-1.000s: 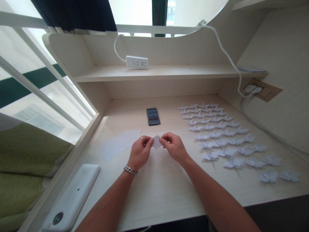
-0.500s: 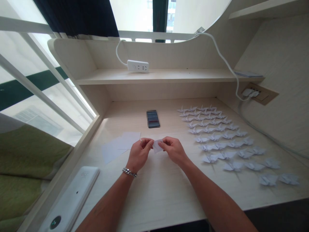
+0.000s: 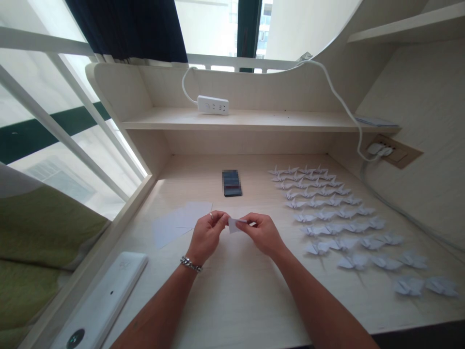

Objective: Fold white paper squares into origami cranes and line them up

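Note:
A small folded piece of white paper (image 3: 234, 225) is held just above the desk (image 3: 247, 295) between both my hands. My left hand (image 3: 207, 235), with a ring and a chain bracelet, pinches its left edge. My right hand (image 3: 261, 231) pinches its right side with thumb and fingers closed. Flat white paper sheets (image 3: 179, 222) lie on the desk just left of my left hand. Rows of several white paper cranes (image 3: 337, 218) cover the desk to the right of my right hand.
A dark phone (image 3: 231, 182) lies behind my hands. A white device (image 3: 105, 300) rests at the desk's near left corner. A power strip (image 3: 213, 104) sits on the shelf; its cable runs to a wall socket (image 3: 385, 148) on the right.
The paper piece has been folded flatter and narrower between my fingers. The view has tilted slightly, so hands and desk sit a little lower in the picture.

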`<state>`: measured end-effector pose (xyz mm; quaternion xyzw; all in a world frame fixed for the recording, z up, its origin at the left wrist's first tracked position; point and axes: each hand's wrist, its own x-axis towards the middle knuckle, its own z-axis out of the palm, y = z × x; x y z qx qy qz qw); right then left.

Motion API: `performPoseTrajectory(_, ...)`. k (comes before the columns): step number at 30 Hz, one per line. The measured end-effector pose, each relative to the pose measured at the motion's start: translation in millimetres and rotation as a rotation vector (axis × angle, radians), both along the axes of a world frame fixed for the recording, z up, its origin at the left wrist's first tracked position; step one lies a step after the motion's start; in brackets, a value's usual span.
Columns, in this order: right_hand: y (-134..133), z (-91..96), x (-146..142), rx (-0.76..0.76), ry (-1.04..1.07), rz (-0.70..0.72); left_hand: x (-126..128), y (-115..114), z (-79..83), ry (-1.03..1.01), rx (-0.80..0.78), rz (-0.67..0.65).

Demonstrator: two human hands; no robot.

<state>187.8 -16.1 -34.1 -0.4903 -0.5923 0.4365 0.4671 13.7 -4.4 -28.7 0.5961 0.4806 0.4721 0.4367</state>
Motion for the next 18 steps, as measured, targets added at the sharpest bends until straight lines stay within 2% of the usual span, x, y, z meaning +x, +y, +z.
performPoseTrajectory(3, -1.3, 0.8, -1.9, 0.091, -0.01, -0.134, 2.0, -1.5, 1.5, -0.066, 0.005, 0.092)
performPoseTrajectory(5, -2.5, 0.3, -3.5, 0.156, 0.027, -0.182, 4.8, -4.3, 3.0, -0.119, -0.026, 0.069)
performPoseTrajectory(9, -5.4, -2.5, -7.3, 0.248, 0.034, -0.171, 11.5, -10.8, 6.2, -0.226, -0.096, -0.014)
performPoseTrajectory(18, -8.1, -4.3, -13.4, 0.343, 0.023, -0.135, 13.5, -13.5, 10.5, -0.317, -0.059, 0.045)
